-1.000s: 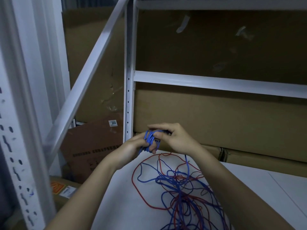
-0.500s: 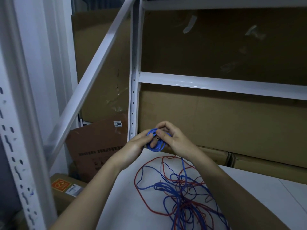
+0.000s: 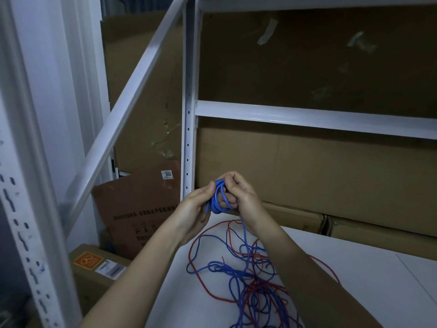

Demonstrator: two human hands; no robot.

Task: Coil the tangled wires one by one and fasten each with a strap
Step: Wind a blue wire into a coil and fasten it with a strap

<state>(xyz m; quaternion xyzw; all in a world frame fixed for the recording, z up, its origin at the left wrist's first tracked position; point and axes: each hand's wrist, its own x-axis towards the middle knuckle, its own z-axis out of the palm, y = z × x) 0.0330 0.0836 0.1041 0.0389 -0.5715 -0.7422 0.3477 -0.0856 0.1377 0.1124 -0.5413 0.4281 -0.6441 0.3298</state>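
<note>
Nearest, a tangle (image 3: pixel 250 280) of red and blue wires lies on the white surface (image 3: pixel 369 280). Above it, the left hand (image 3: pixel 194 209) and right hand (image 3: pixel 246 200) both grip a small blue coil (image 3: pixel 218 197), fingers curled round it. Behind stand a rack (image 3: pixel 189 114) and boxes (image 3: pixel 307 162).

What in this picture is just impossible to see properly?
Head view only:
- Blue coil: loop count hidden by the left hand and right hand.
- Wire tangle: cut off by the bottom edge, partly behind the right forearm.
- Strap: none visible.
- Box label: small print too small.
</note>
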